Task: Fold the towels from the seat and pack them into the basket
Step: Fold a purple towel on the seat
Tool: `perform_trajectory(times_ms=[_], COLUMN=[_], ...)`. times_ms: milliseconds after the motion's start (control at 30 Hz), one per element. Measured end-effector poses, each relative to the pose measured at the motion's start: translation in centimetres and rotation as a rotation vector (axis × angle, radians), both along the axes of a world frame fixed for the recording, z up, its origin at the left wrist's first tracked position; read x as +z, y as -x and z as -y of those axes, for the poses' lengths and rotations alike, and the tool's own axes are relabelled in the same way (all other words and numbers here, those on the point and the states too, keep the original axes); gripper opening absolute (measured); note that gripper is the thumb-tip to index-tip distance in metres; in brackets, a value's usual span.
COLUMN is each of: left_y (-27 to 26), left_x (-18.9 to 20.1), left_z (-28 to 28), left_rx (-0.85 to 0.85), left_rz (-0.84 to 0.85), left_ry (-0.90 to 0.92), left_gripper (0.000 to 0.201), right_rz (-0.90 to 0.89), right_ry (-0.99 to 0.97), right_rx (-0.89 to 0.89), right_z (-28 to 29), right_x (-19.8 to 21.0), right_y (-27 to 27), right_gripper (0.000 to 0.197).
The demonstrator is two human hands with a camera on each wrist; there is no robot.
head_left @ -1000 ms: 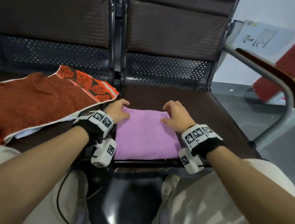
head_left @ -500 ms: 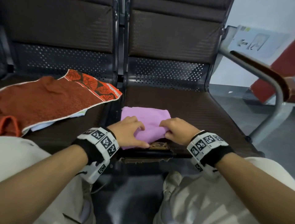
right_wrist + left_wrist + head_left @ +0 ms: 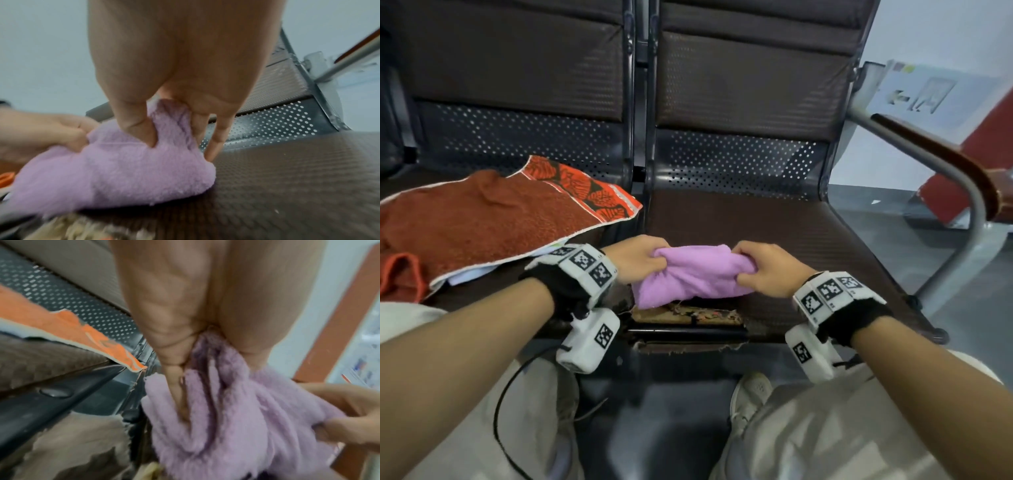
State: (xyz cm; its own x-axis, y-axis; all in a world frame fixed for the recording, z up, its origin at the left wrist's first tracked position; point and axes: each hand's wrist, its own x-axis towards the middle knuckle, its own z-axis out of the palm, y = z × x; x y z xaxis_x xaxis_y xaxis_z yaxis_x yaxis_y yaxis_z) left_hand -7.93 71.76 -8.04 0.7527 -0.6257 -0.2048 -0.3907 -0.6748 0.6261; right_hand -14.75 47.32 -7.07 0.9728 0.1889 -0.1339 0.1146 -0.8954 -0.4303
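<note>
A folded purple towel [image 3: 693, 274] is bunched between both hands just above the front edge of the right seat [image 3: 774, 233]. My left hand [image 3: 638, 258] grips its left end, with fingers and thumb curled into the cloth [image 3: 216, 410]. My right hand [image 3: 758, 269] grips the right end, thumb pressed into the pile [image 3: 123, 165]. A rust-red towel [image 3: 479, 222] with an orange leaf-patterned border lies spread on the left seat. No basket is in view.
The right seat's front edge is torn, with exposed padding [image 3: 688, 313]. A metal armrest [image 3: 941, 171] with a wooden top curves along the right side. Perforated seat backs [image 3: 732, 157] rise behind. My knees and a shoe [image 3: 751, 394] are below the seat edge.
The purple towel lay flat under both hands a second ago. Both hands have slid toward the front edge, gathered its ends and raised it into a bunched roll.
</note>
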Motion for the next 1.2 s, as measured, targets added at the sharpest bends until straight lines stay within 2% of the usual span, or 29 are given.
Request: perform_trajectory(times_ms=[100, 167, 233, 400, 533, 600, 700, 767, 833, 867, 933, 1000, 1033, 1067, 1133, 1200], left_y=[-1.8, -3.1, -4.3, -6.2, -6.6, -6.7, -6.4, -6.2, -5.8, -5.5, -4.9, -4.2, -3.8, -3.4, -2.2, -0.6], left_x=[-0.4, -0.9, -1.4, -3.0, -3.9, -4.1, -3.7, -2.9, -1.5, -0.5, 1.8, 3.8, 4.7, 5.5, 7.0, 8.6], left_z=[-0.3, -0.5, -0.6, -1.0, -1.1, -1.0, -0.7, -0.3, 0.4, 0.8, 1.8, 2.5, 2.7, 2.9, 3.4, 4.2], left_rx=[0.111, 0.159, 0.132, 0.051, 0.098, 0.119, 0.099, 0.089, 0.108, 0.112, 0.095, 0.055, 0.043, 0.035, 0.023, 0.020], left_rz=[-0.092, -0.092, -0.052, 0.094, 0.036, 0.043, 0.046, 0.097, 0.143, 0.126, 0.044, 0.009, 0.017, 0.042, 0.085, 0.068], left_ry=[0.050, 0.051, -0.016, -0.186, -0.134, -0.123, -0.145, -0.143, -0.008, 0.096, 0.261, 0.291, 0.272, 0.256, 0.287, 0.343], left_gripper=[0.024, 0.032, 0.036, 0.029, 0.027, 0.026, 0.031, 0.046, 0.072, 0.089, 0.124, 0.137, 0.132, 0.119, 0.076, 0.050], right_rz=[-0.026, -0.077, -0.112, -0.122, -0.294, -0.349, -0.403, -0.380, -0.253, -0.175, -0.076, -0.020, 0.019, 0.067, 0.171, 0.248], right_ry=[-0.134, -0.170, -0.168, -0.003, 0.164, 0.122, -0.054, -0.172, -0.290, -0.325, -0.388, -0.420, -0.397, -0.363, -0.319, -0.335], right_rx=[-0.113, -0.173, -0.234, -0.361, -0.405, -0.407, -0.396, -0.340, -0.268, -0.237, -0.152, -0.022, 0.026, 0.056, 0.069, 0.038], right_z=[0.2, 0.2, 0.0, 0.3, 0.7, 0.3, -0.6, -1.0, -1.2, -1.3, -1.8, -2.2, -2.3, -2.3, -2.0, -1.1], right_x=[0.0, -0.8, -1.9, -4.1, -4.5, -4.6, -3.8, -2.3, -0.1, 1.2, 4.0, 7.1, 8.6, 10.2, 12.9, 15.0], right_y=[-2.2, -3.6, -4.9, -7.3, -8.0, -8.4, -8.8, -8.8, -8.6, -8.4, -7.9, -7.2, -6.7, -6.2, -4.7, -2.6], right_gripper=[0.025, 0.025, 0.028, 0.034, 0.064, 0.066, 0.054, 0.039, 0.020, 0.018, 0.025, 0.032, 0.036, 0.038, 0.038, 0.037])
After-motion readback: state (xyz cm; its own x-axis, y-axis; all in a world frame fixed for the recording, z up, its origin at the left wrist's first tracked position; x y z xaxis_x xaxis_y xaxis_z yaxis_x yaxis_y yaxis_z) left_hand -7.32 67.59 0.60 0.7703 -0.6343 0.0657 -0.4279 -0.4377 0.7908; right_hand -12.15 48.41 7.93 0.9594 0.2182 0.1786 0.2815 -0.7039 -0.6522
